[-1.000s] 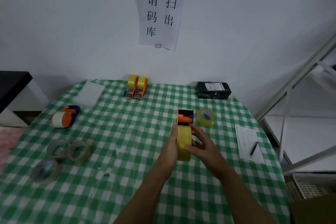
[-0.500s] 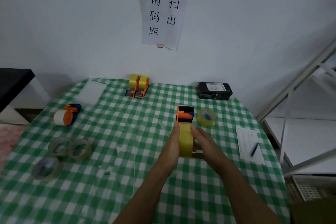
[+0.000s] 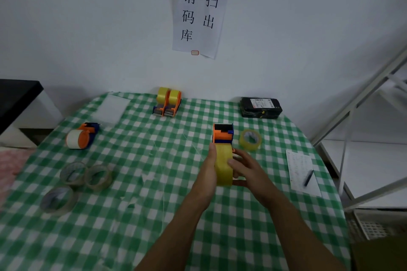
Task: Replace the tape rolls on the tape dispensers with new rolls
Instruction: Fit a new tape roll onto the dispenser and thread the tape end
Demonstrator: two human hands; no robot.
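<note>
An orange and blue tape dispenser [image 3: 222, 134] stands at the table's middle right with a full yellow roll [image 3: 223, 165] in it. My left hand [image 3: 208, 170] lies flat against the roll's left side. My right hand [image 3: 246, 168] grips the roll from the right, fingers on its top and thumb below. Two loaded dispensers [image 3: 168, 101] stand side by side at the back. Another dispenser [image 3: 82, 135] with a white roll lies at the left. A thin clear roll [image 3: 250, 139] lies right of the held dispenser.
Three nearly used-up rolls [image 3: 84, 176] lie at the left front. A black parcel [image 3: 261, 107] sits at the back right. A paper sheet with a pen [image 3: 302, 174] lies at the right edge. A white metal rack [image 3: 370, 130] stands beyond the table's right side.
Both hands and the yellow roll have stayed on the dispenser. The roll has shifted slightly forward toward the dispenser's head, and my right fingers have settled lower on the roll.
</note>
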